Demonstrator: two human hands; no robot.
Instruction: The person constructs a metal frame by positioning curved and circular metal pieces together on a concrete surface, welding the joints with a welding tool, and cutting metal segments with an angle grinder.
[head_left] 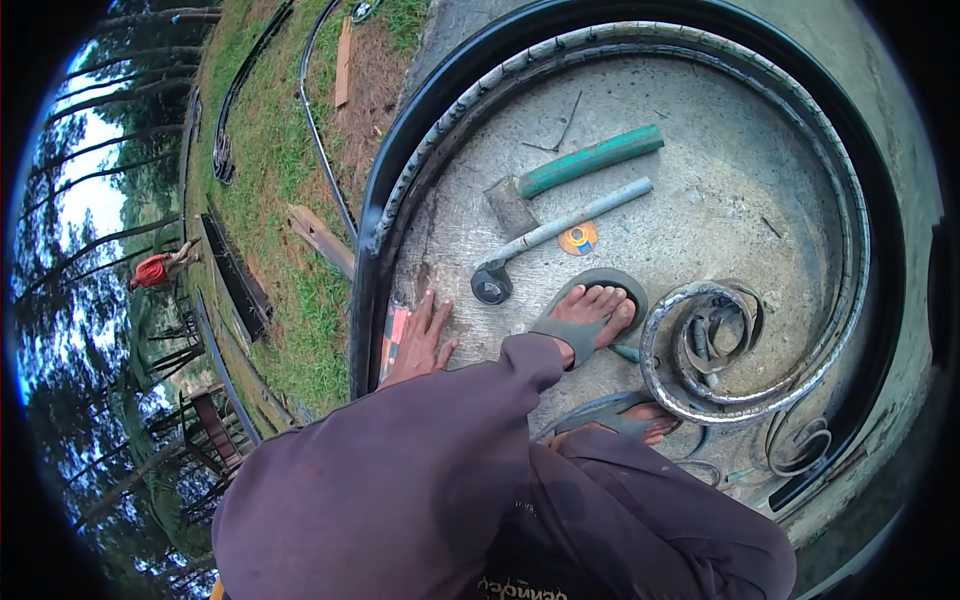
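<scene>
My left hand [424,340] lies palm down on the concrete past my knee, with fingers spread and nothing seen in its grip. Close by it, partly covered, is a flat pink-red and pale piece [397,328] whose kind I cannot make out. Up and to the right rests a hammer with a grey pipe handle [580,217] and round black head. Beyond it is another hammer with a green handle [590,162] and blocky head. An orange disc [578,238] lies beside the grey handle. My right hand is out of sight.
A large black curved bar [372,230] rings the concrete, with a metal strip [853,220] inside it winding into a spiral [655,365]. My sandalled foot [590,312] stands within. On the grass are a wooden plank [322,240] and curved bars [325,150]. A person in red [152,271] is farther off.
</scene>
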